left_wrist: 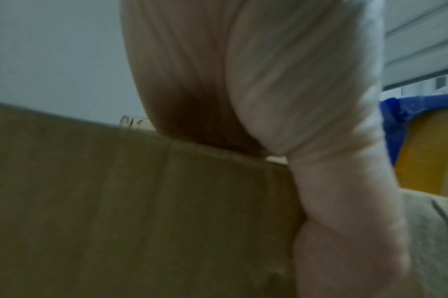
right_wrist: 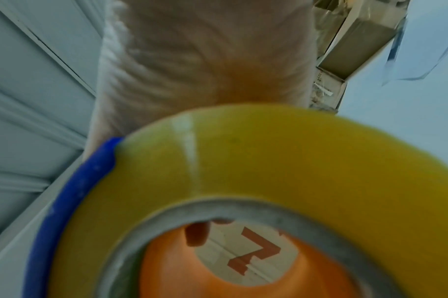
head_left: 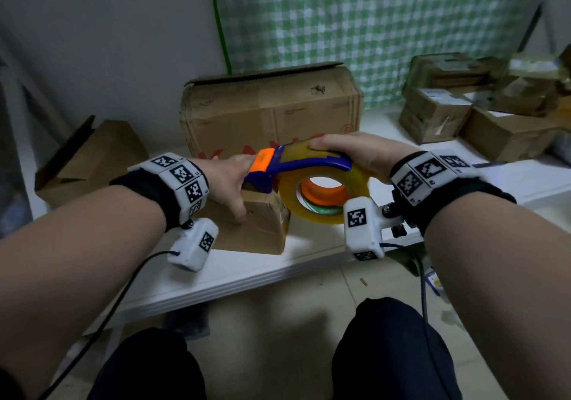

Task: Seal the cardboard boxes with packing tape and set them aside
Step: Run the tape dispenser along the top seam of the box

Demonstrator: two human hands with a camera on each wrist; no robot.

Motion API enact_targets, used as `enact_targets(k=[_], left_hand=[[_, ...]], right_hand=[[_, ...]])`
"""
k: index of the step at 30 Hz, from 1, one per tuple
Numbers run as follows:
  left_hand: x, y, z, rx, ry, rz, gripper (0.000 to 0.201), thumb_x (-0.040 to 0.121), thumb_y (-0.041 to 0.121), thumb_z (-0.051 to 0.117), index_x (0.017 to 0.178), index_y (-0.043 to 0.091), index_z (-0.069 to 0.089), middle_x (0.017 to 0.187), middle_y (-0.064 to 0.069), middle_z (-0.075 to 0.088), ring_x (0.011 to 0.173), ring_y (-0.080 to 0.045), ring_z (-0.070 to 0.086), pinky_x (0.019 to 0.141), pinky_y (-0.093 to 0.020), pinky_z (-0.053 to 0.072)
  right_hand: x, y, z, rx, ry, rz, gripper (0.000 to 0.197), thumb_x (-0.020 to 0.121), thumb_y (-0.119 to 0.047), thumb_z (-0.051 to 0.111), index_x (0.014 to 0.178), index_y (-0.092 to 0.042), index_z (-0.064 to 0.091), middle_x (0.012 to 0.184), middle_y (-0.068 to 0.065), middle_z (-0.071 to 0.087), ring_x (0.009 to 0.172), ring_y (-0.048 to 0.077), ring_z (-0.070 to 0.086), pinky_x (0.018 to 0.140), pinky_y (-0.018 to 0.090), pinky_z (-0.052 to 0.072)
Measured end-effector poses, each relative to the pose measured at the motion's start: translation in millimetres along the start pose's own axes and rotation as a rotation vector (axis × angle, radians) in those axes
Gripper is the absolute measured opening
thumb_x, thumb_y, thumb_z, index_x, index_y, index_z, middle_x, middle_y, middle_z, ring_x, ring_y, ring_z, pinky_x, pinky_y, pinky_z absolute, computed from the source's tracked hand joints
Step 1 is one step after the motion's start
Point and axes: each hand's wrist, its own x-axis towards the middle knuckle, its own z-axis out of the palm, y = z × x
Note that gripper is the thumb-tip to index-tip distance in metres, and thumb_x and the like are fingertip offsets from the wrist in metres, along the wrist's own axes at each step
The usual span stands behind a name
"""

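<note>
Near the surface's (head_left: pixel 309 263) front edge, the left hand (head_left: pixel 225 180) presses flat on the small box (head_left: pixel 259 229); the right hand (head_left: pixel 355 155) grips the tape dispenser (head_left: pixel 296 167) above it.

We see a white shelf (head_left: pixel 309 254) carrying cardboard boxes: a small box (head_left: pixel 256 229) near the front edge, a large box (head_left: pixel 272 112) behind it by the back edge, an open box (head_left: pixel 92 158) toward the left end, and a stack of boxes (head_left: pixel 482 102) at the right end.
</note>
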Motion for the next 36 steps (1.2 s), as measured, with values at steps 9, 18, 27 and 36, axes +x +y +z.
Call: enact_targets(k=[9,18,27,36], left_hand=[[-0.4,7.3,0.0,0.087,-0.048,-0.063,0.120,0.058,0.033,0.086,0.145,0.028,0.005,0.144,-0.002,0.019,0.135,-0.026,0.024,0.116,-0.052,0.005],[-6.0,18.3,-2.5,0.127,-0.041,-0.111,0.120,0.055,0.030,0.089,0.143,0.027,0.009,0.139,-0.005,0.024,0.132,-0.026,0.026,0.114,-0.049,0.016],[-11.4,39.5,-8.2,0.051,-0.226,-0.198,0.149,0.043,0.081,0.065,0.148,0.019,-0.021,0.155,0.000,-0.027,0.142,-0.022,-0.024,0.118,-0.044,-0.004],[9.7,58.0,22.1,-0.063,0.166,-0.260,0.054,0.102,0.040,0.023,0.152,0.024,0.011,0.160,0.001,-0.001,0.146,-0.026,-0.006,0.114,-0.058,-0.002]], right_hand=[[-17.3,46.1,-28.3,0.128,0.076,0.044,0.070,0.054,-0.060,0.070,0.102,-0.009,0.072,0.097,0.017,0.072,0.080,0.026,0.065,0.087,0.041,0.051],[-15.6,72.8,-25.2,0.032,0.096,0.060,0.047,0.079,-0.054,0.062,0.093,-0.010,0.070,0.095,0.017,0.072,0.089,0.032,0.067,0.090,0.043,0.050],[-11.8,71.1,6.5,0.044,0.133,0.051,0.035,0.083,-0.050,0.059,0.073,-0.017,0.066,0.075,0.004,0.066,0.072,0.020,0.061,0.070,0.029,0.048],[-11.9,79.3,23.7,0.121,0.143,0.025,0.038,0.082,-0.053,0.059,0.072,-0.017,0.066,0.089,0.012,0.070,0.085,0.028,0.066,0.084,0.037,0.052]])
